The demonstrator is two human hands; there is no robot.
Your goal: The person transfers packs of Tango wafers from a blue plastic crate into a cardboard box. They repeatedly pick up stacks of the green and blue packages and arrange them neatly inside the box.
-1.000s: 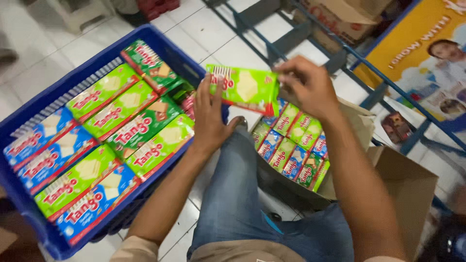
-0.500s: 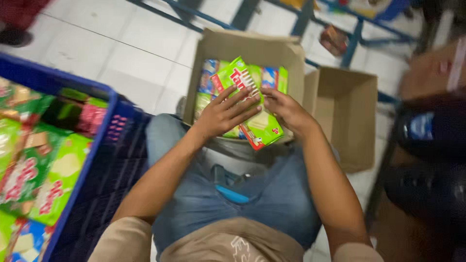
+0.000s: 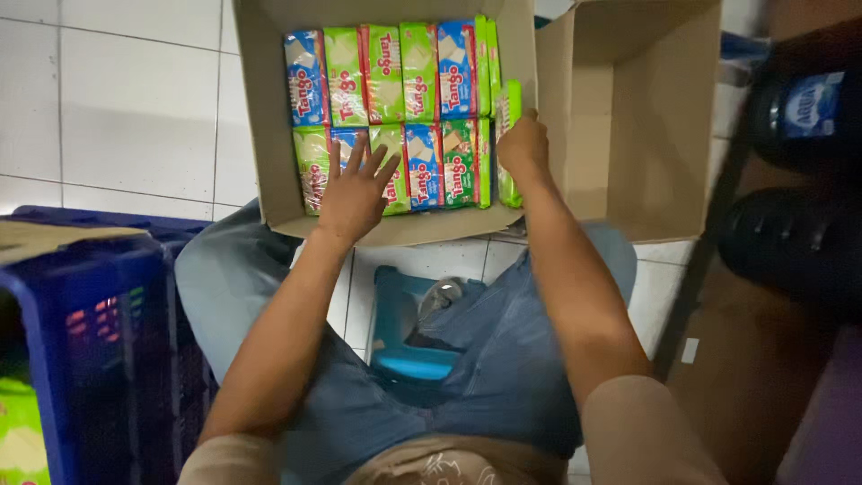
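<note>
Green and blue wafer packets [image 3: 395,117] are lying in two rows inside the cardboard box [image 3: 269,135]. One green packet [image 3: 508,135] is standing edgewise at the right end. A blue bottle label [image 3: 811,103] is showing far right.

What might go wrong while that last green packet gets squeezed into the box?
The right hand is wedging a green packet on edge against the cardboard box wall; the tight gap may crush it. The left hand presses flat on the packed rows, which could dent them.

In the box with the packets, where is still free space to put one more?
Only a narrow slot by the right wall of the cardboard box, where the right hand holds a green packet. Elsewhere packets sit tight; the left hand rests on them.
</note>
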